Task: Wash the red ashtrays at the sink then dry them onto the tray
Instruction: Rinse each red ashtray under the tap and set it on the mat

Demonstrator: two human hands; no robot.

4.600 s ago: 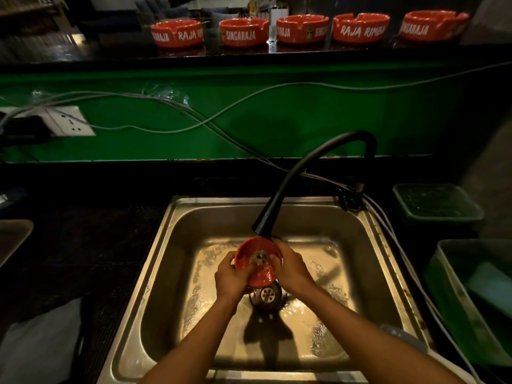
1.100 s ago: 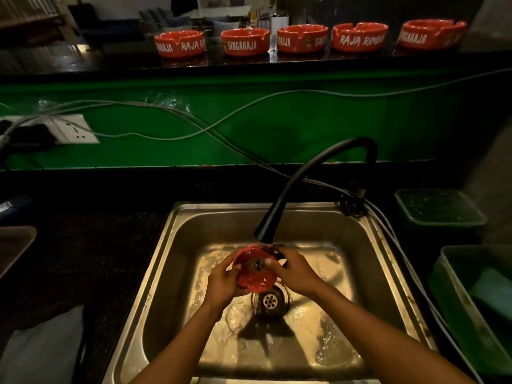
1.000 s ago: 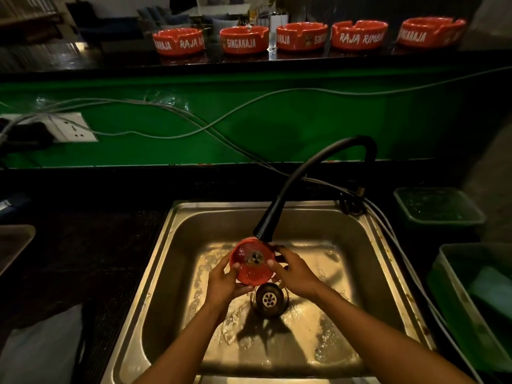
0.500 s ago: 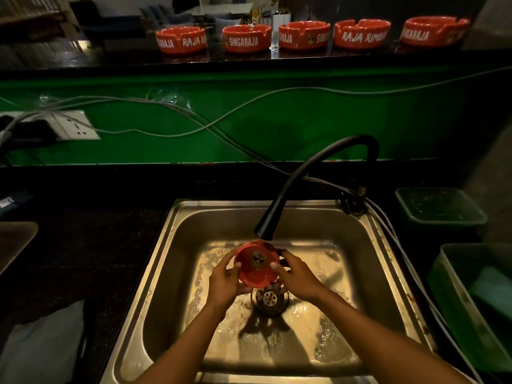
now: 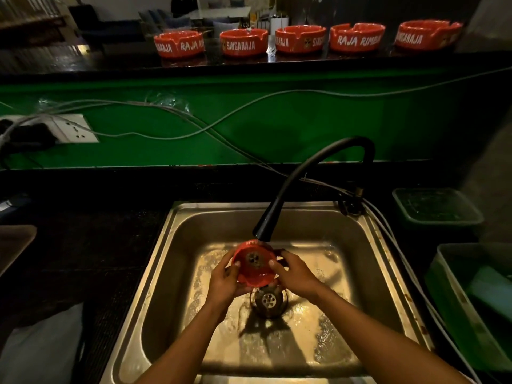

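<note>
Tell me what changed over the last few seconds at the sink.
Little. Both the left hand and right hand keep gripping the red ashtray under the faucet, only turning and tilting it slightly above the drain. Nothing was let go. The five ashtrays on the ledge stayed put.

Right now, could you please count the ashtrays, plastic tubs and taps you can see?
Ashtrays: 6, five on the counter, one held by left hand and right hand over the sink
Plastic tubs: 2
Taps: 1
Total: 9
</note>
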